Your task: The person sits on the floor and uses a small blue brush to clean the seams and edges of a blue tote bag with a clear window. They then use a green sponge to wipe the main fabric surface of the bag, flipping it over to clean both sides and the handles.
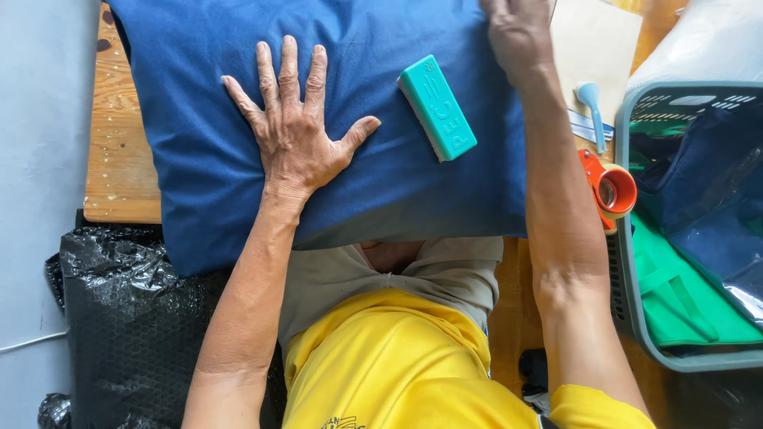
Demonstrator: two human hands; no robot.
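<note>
Wooden table (119,171): left hand (294,131) spread flat on blue cushion (397,191) (right hand (517,32) grips far edge).

Left hand (296,131) flat on blue cushion (199,159), fingers spread.

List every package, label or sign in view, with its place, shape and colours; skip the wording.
Teal block: rectangular, raised lettering, lying on the blue fabric between the left hand and right hand.
Brown envelope: flat, tan, on the wooden table, top right.
Black plastic wrap: crinkled, bottom left.
</note>
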